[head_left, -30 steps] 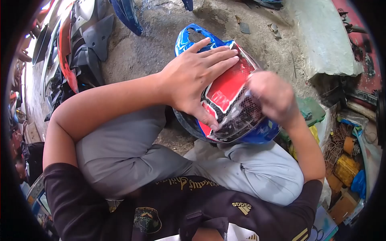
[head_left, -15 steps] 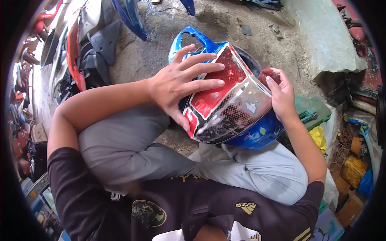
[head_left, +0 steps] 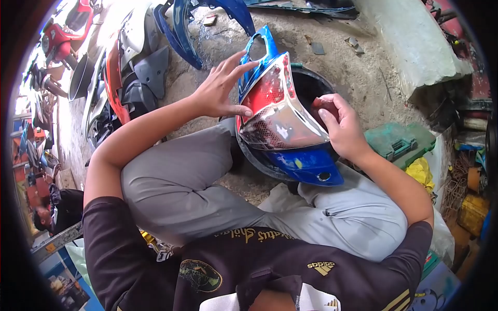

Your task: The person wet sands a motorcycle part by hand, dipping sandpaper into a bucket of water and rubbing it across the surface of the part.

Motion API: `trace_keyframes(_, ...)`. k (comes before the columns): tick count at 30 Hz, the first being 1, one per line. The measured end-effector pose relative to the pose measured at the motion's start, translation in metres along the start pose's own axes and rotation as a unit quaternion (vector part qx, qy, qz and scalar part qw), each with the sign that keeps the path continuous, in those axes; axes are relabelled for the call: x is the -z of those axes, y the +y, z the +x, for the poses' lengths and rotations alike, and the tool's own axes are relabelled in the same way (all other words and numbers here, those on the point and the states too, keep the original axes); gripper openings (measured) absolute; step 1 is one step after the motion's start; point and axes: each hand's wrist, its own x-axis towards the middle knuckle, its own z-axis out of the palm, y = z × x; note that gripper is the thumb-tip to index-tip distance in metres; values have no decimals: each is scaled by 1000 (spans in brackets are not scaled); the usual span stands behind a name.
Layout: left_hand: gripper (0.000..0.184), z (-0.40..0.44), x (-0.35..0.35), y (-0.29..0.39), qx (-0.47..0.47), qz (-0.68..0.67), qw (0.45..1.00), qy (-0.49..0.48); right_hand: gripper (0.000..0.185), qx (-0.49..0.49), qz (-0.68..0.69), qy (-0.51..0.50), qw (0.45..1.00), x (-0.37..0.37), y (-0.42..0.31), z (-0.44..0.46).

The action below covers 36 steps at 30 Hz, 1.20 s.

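A motorcycle fairing panel (head_left: 306,122), blue with red, grey and black mesh-patterned areas and patchy worn paint, lies tilted over a round black basin (head_left: 324,83) between my knees. My left hand (head_left: 220,88) is at its left side, fingers spread, the thumb touching the panel's edge and the index finger by the blue bracket end (head_left: 266,44). At the panel's right edge, my right hand (head_left: 345,127) pinches a small reddish-brown pad (head_left: 316,103), mostly covered by the fingers. The basin's inside is dark and its contents cannot be made out.
Blue fairing parts (head_left: 181,31) lie on the concrete floor ahead. Grey and orange panels (head_left: 115,78) lean at the left. A green plastic case (head_left: 402,142) and a yellow bag (head_left: 419,173) are at my right, below a concrete block (head_left: 415,46). Another person (head_left: 59,207) is at far left.
The panel has turned and tilted over the basin, showing more of the basin. My left hand has slid from the panel's face to its left edge. My view has shifted slightly.
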Motion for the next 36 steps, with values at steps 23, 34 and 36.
trace_keyframes(23, 137, 92, -25, 64, -39, 4, 995, 90, 13, -109, -15, 81, 991, 42, -62, -14)
trace_keyframes(34, 113, 134, -20, 71, 26, 10, 995, 97, 22, 172, -368, 204, 891, 21, -17, 24)
trace_keyframes(36, 107, 121, -21, 82, 42, 26, 993, 107, 21, 199, -365, 209, 885, 22, -8, 29)
